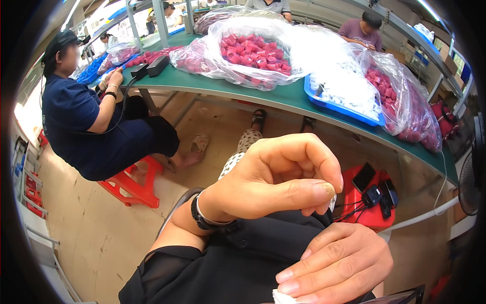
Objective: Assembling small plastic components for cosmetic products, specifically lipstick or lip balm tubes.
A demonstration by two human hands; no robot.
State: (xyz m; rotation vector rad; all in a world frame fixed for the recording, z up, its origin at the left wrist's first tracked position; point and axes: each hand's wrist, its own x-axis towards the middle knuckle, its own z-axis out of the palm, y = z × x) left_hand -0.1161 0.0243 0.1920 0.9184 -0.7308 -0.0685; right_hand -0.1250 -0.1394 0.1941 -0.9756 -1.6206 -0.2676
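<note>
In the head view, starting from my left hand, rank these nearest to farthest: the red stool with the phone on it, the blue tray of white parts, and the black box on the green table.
From the left hand:
1. Red stool with the phone, just to its right, under the table.
2. Blue tray of white parts, on the table edge above it.
3. Black box, far up-left on the green table.

My left hand (283, 177) is raised in front of me, thumb and forefinger pinched on a tiny white scrap (332, 202). Below it, my right hand (336, 268) rests on my black-clothed lap, fingers curled over a white piece (282, 297) at the lower edge. Beyond, a green tabletop (212, 83) carries clear bags of red caps (253, 53) and a blue tray of white parts (344, 91). A person in dark blue (86, 121) sits on a red stool (134, 185) at left.
</note>
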